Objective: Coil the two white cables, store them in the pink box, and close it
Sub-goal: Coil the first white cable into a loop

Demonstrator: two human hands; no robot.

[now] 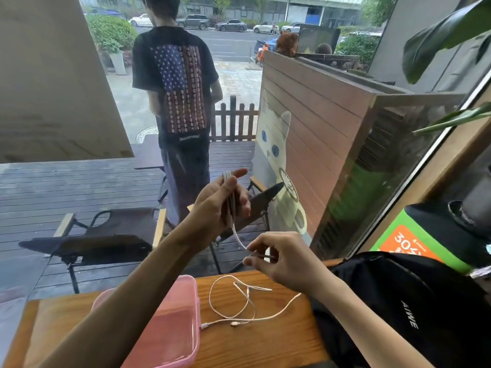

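My left hand point(220, 205) is raised above the wooden table point(265, 346) and grips a bundle of white cable loops point(229, 192) wound lengthwise in the palm. From the bundle a short tail of the same cable point(237, 239) curves down to my right hand point(281, 258), which pinches its free end between thumb and fingers. The second white cable point(239, 306) lies loose and uncoiled on the table, its plugs near the pink box. The translucent pink box point(172, 328) sits at the left of the table, partly hidden by my left forearm.
A black bag point(414, 309) lies on the table's right side, close to the loose cable. Behind the glass, a person stands on the deck with folding chairs point(111, 235) and a wooden partition point(318, 144). A green and orange sign point(406, 243) stands at the right.
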